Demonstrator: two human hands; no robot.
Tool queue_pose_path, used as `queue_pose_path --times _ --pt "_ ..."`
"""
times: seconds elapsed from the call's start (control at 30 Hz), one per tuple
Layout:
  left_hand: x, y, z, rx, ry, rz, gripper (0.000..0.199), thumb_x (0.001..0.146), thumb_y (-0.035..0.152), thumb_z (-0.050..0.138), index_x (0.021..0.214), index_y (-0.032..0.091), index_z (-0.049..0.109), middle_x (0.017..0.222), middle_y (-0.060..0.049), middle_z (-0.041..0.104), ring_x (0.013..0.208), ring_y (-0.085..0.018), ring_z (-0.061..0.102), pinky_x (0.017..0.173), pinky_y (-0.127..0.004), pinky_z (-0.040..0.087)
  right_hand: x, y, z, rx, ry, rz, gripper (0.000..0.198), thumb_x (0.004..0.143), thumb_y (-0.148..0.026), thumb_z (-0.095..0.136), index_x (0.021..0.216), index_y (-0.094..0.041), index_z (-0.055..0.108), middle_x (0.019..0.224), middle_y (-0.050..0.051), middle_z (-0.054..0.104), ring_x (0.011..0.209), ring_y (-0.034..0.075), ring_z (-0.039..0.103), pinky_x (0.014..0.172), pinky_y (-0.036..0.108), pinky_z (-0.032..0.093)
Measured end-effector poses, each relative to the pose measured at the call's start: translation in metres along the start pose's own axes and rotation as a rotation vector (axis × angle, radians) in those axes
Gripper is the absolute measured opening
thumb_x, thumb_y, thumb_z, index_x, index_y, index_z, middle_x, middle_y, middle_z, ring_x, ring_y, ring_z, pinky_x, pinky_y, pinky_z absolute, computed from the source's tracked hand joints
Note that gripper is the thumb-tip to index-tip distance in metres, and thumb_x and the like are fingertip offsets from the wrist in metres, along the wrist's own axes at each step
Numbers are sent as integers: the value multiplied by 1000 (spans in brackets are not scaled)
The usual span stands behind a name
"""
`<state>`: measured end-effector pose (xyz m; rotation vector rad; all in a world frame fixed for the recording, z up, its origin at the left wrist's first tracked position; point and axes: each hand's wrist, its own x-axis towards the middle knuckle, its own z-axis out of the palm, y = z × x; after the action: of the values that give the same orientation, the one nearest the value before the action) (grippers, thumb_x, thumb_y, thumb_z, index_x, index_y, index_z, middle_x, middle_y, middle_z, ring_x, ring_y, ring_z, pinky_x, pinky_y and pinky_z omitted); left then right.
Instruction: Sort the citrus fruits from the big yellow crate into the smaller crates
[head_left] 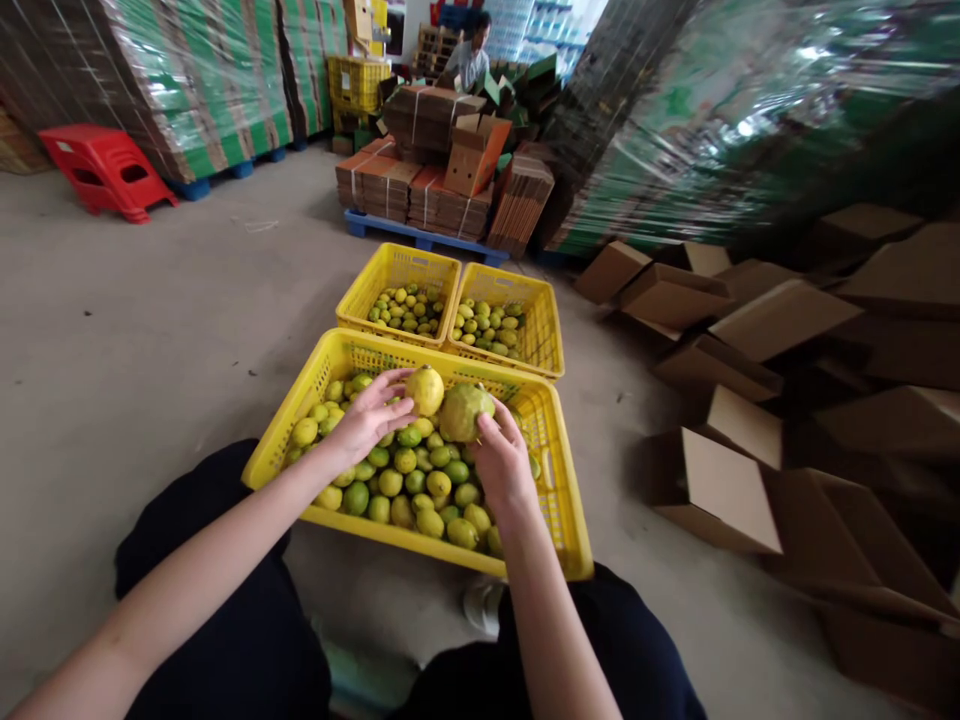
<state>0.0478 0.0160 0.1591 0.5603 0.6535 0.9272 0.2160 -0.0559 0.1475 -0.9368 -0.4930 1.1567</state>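
Observation:
Over a yellow plastic crate [420, 540] full of yellow and green lemons [390, 482], both my hands are raised. My left hand [369, 418] grips a yellow lemon [425, 391] by its left side with the fingertips. A larger, greenish lemon [463, 412] with blotchy skin is in my right hand [504, 455], the thumb on its near side. The two held fruits are side by side, close together. Part of the fruit in the crate is hidden beneath my hands and forearms.
Two more yellow crates [358, 290] [551, 325] with lemons stand just beyond. Open cardboard boxes [731, 490] lie piled on the right. Flattened cartons [375, 185] sit on a blue pallet [420, 238], with a person [471, 62] behind. A red stool [105, 165] is at the left.

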Motion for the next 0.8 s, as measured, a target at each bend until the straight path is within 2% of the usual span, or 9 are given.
queue_pose_path --times 0.1,0.2,0.3,0.37,0.5,0.6,0.67,0.73,0.8 --pt "3 0 -3 49 36 41 25 74 0 70 92 16 65 95 -4 69 94 -18 70 90 -32 57 2 2 -1 -39 2 4 34 66 -32 83 95 -21 69 90 1 75 84 18 69 82 31 54" --pt "5 -1 -5 149 49 35 19 78 7 69 95 16 63 104 -5 67 100 -18 68 95 -37 56 3 3 -1 -88 -1 17 29 68 -37 82 91 -22 72 93 1 75 89 18 69 83 29 54" --pt "6 -2 -6 245 11 -10 24 78 12 72 101 16 63 113 -6 66 105 -20 66 100 -40 53 4 5 -3 -114 -25 82 31 68 -42 81 90 -22 75 94 2 77 89 21 69 80 31 56" --pt "6 -3 -6 290 -28 -49 30 76 13 74 104 15 64 114 -7 67 105 -20 66 100 -39 52 4 7 -3 -98 -46 161 34 64 -46 83 86 -20 76 88 2 77 83 21 70 73 31 57" --pt "6 -4 -10 353 -48 -108 32 76 22 75 105 15 65 109 -8 71 100 -20 67 90 -33 56 1 11 4 20 -26 284 31 63 -42 82 84 -20 74 82 1 77 71 18 70 63 27 58" --pt "9 -4 -18 495 -55 -267 36 84 46 64 104 16 66 94 -7 73 82 -18 70 76 -31 57 -8 9 9 117 -24 364 21 71 -34 73 84 -19 73 80 2 77 69 17 70 59 25 58" --pt "11 -7 -26 612 -94 -432 52 88 61 47 94 15 68 80 -7 73 71 -17 69 71 -30 55 -16 6 10 159 -78 453 22 74 -37 68 82 -16 72 73 4 75 64 19 70 51 25 56" --pt "9 -16 -35 703 -127 -549 61 88 67 39 80 14 67 66 -8 70 64 -17 66 66 -29 52 -23 2 8 188 -129 531 32 76 -44 64 82 -13 71 68 8 73 57 20 68 42 25 51" --pt "0 -32 -46 791 -186 -635 58 86 66 46 68 14 65 54 -8 66 53 -16 62 58 -29 49 -28 -4 3 229 -104 544 37 78 -48 61 83 -12 70 67 9 72 53 19 66 36 23 46"
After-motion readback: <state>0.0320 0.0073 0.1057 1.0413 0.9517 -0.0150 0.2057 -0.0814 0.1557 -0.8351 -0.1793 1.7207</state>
